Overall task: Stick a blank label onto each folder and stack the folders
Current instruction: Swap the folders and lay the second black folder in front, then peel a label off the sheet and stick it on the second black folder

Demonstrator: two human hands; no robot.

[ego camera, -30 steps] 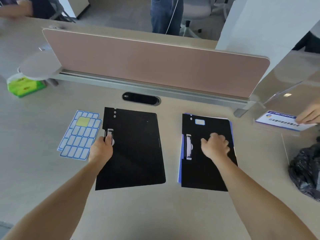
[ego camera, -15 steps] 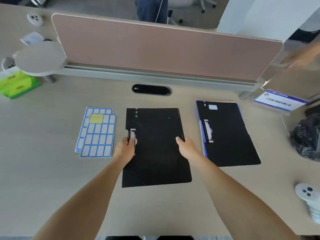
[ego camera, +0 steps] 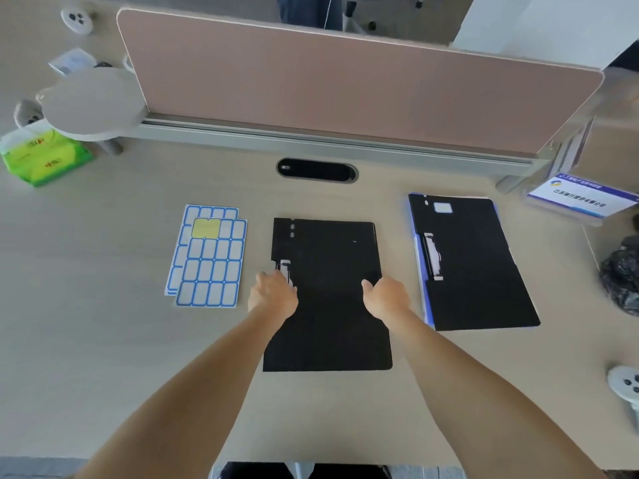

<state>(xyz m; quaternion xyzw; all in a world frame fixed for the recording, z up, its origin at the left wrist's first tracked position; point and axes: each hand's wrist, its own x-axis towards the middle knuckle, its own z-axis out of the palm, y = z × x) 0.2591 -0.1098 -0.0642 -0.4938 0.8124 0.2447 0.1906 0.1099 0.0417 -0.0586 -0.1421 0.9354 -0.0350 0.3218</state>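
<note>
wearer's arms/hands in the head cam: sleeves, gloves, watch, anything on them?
Nothing worn that shows. Both forearms are bare from the bottom edge of the frame up to the wrists, with no sleeve cuffs in view. The left hand and right hand are bare: no gloves, and no watch, wristband or bracelet at either wrist. No rings visible, though the fingers are small and partly curled, so that is less certain. No cables or markings.

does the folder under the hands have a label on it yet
No, the middle folder between the left hand and right hand is bare black.
</note>
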